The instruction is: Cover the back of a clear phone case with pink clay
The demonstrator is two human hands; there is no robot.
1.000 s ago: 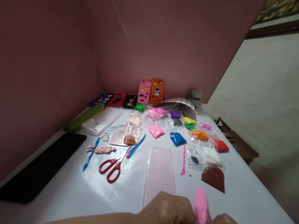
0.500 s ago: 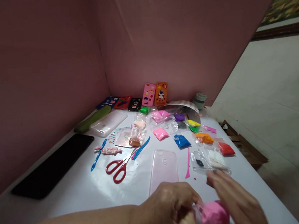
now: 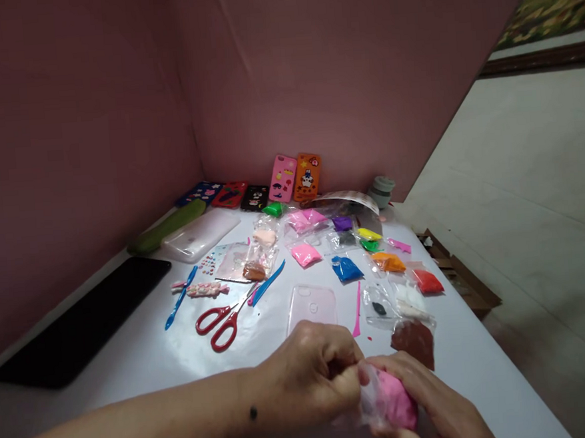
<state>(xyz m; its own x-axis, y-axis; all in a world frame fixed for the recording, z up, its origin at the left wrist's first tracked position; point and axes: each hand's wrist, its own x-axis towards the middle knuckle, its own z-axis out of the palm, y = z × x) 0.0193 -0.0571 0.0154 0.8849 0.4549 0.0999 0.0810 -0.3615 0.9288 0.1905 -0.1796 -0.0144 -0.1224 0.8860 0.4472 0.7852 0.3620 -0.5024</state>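
Low in the view, a clear plastic bag of pink clay (image 3: 399,402) is between both hands. My left hand (image 3: 318,371) is closed, its fingers pinching the bag's loose plastic edge. Around the clay-filled part curl the fingers of my right hand (image 3: 435,396), thumb below and fingers above. Just beyond my left hand lies a clear phone case (image 3: 311,304), partly hidden by the knuckles. A flat brown piece (image 3: 414,345) rests on the table past my right hand. Beside the case is a thin pink modelling tool (image 3: 358,311).
Red-handled scissors (image 3: 224,327) and a blue tool (image 3: 269,282) lie left of centre. Several bagged clays, including a blue one (image 3: 347,268) and a red one (image 3: 428,281), spread over the white table (image 3: 134,390). A black slab (image 3: 84,320) lies left; decorated phone cases (image 3: 283,178) stand behind.
My right hand has come in from beside the bag and now grips it. Both hands and the bag have shifted left and up in view, uncovering the brown piece.
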